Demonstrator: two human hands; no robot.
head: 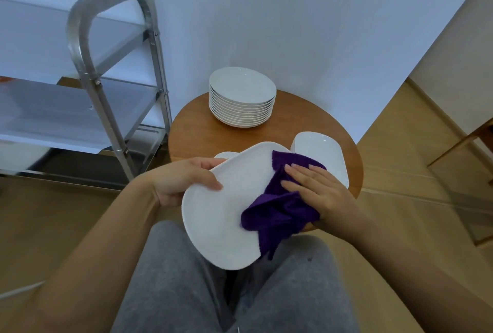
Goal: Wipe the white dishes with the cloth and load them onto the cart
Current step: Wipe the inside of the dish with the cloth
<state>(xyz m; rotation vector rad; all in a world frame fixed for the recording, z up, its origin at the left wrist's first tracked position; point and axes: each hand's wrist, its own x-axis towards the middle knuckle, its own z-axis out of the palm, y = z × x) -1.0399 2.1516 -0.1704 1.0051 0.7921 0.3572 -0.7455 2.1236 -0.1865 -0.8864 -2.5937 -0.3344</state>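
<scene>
**Oblong dish held over the lap, purple cloth pressed on it**

Pale walls filled the upper frame, meeting in a corner behind the furniture, with light wooden floor (394, 146) running along the right side and lower left. At the upper left stood the steel cart (88, 71), its tubular handle arching over flat shelves stacked one under another. Right of it, at the frame's centre, sat the round wooden desk (197, 130). Grey trousers (170, 287) covered the person's legs across the bottom of the frame.

On the far part of the desk rose a stack of round white plates (242, 98). Nearer, at the desk's right edge, lay a white oblong dish (320, 151), and the rim of another white dish (225, 155) peeped out at the near left edge, mostly hidden.

Over the lap, in front of the desk, a large white oblong dish in hand (221, 215) was tilted towards the camera. The left hand (184, 180) gripped its upper left rim, thumb on the face and fingers curled behind. The purple cloth (280, 207) lay bunched on the dish's right half, one corner hanging past the lower edge. The right hand (317, 191) rested on the cloth with fingers (296, 171) stretched nearly flat, pressing it against the dish.
</scene>
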